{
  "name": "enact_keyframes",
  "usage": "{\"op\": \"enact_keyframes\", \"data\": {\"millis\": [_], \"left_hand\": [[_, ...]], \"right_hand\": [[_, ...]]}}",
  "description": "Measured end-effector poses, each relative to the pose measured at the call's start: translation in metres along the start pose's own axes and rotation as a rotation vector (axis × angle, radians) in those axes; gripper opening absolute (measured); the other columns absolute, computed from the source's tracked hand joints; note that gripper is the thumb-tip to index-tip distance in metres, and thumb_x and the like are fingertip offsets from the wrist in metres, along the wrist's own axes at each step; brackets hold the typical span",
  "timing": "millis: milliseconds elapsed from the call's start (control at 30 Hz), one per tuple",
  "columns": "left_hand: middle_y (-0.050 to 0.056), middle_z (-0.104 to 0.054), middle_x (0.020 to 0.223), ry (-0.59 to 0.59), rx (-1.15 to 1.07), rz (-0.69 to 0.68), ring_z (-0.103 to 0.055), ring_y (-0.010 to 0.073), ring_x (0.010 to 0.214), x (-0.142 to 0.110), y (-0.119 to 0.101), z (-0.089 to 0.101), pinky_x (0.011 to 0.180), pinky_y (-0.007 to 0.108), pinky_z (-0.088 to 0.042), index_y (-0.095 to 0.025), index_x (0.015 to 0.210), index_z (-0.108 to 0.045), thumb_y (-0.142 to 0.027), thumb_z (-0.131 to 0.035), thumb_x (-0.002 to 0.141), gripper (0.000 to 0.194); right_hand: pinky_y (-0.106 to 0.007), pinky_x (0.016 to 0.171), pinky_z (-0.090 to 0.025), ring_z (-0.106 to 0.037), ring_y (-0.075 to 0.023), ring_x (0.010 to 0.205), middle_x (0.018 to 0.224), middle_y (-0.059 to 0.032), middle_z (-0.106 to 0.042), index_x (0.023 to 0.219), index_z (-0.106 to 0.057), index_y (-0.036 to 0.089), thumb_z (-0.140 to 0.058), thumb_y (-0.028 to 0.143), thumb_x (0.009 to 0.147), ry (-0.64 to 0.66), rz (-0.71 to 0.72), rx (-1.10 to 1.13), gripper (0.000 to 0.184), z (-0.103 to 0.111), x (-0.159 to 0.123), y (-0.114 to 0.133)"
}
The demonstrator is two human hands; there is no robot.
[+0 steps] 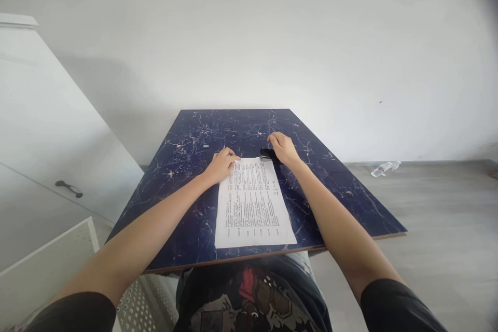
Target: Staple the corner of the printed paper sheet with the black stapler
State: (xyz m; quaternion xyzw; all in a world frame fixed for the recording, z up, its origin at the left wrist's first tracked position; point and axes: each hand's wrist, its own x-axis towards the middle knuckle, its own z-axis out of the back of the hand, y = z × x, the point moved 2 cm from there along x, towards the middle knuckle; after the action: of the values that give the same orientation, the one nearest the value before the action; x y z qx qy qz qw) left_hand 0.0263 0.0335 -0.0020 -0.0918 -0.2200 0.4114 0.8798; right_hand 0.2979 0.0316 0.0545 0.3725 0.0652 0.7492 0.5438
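Note:
Printed white paper [252,202] lies on the dark blue marbled table [311,207], its near edge close to the table's front. At the paper's far left corner, my left hand [222,165] grips the edge between thumb and fingers. A black stapler [266,154] sits over the far right corner of the paper. My right hand [285,149] is closed about the stapler's right end with its fingers curled; part of the stapler and the thumb are hidden. A small greyish piece [206,146], too small to make out, rests beyond my left hand.
A white cabinet [50,114] with a dark handle [69,188] stands left of the table. The white wall [249,36] rises behind it. On the grey floor to the right lies a crumpled clear plastic item [385,168]. A perforated white surface [136,306] shows at lower left.

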Motion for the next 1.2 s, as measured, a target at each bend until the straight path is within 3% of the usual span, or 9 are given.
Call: {"op": "enact_keyframes", "data": {"millis": [67,233,633,1200], "left_hand": [[0.008,-0.056,0.124,0.004,0.002,0.006,-0.053,0.0260,0.122,0.000,0.000,0.000,0.107,0.051,-0.039,-0.029,0.126,-0.071,-0.016,-0.048,0.098,0.039],[0.009,-0.057,0.124,-0.003,0.021,0.012,-0.054,0.0267,0.121,0.000,0.000,0.000,0.105,0.051,-0.041,-0.026,0.125,-0.072,-0.014,-0.049,0.097,0.038],[0.010,-0.057,0.124,-0.005,0.012,0.008,-0.054,0.0270,0.120,-0.003,0.000,0.001,0.104,0.052,-0.042,-0.024,0.125,-0.072,-0.014,-0.048,0.097,0.038],[0.010,-0.057,0.123,-0.014,0.020,0.007,-0.054,0.0268,0.118,-0.003,-0.002,0.001,0.105,0.051,-0.043,-0.025,0.124,-0.072,-0.013,-0.049,0.096,0.038]], "right_hand": [[-0.034,0.087,-0.044,-0.062,-0.0238,0.093,0.093,-0.0087,-0.068,0.086,-0.062,0.021,-0.029,0.034,0.105,-0.014,-0.015,-0.104,0.041,-0.010,0.003,0.008],[-0.035,0.087,-0.043,-0.063,-0.0254,0.098,0.102,-0.0107,-0.070,0.090,-0.067,0.020,-0.026,0.034,0.108,0.130,-0.096,-0.314,0.047,-0.030,0.002,0.016],[-0.040,0.096,-0.040,-0.066,-0.0274,0.106,0.111,-0.0150,-0.074,0.100,-0.074,0.017,-0.022,0.032,0.110,0.251,-0.147,-0.554,0.054,-0.036,0.000,0.026],[-0.045,0.095,-0.039,-0.064,-0.0292,0.105,0.108,-0.0158,-0.075,0.101,-0.071,0.015,-0.021,0.031,0.110,0.209,-0.047,-0.688,0.054,-0.047,-0.007,0.029]]}}
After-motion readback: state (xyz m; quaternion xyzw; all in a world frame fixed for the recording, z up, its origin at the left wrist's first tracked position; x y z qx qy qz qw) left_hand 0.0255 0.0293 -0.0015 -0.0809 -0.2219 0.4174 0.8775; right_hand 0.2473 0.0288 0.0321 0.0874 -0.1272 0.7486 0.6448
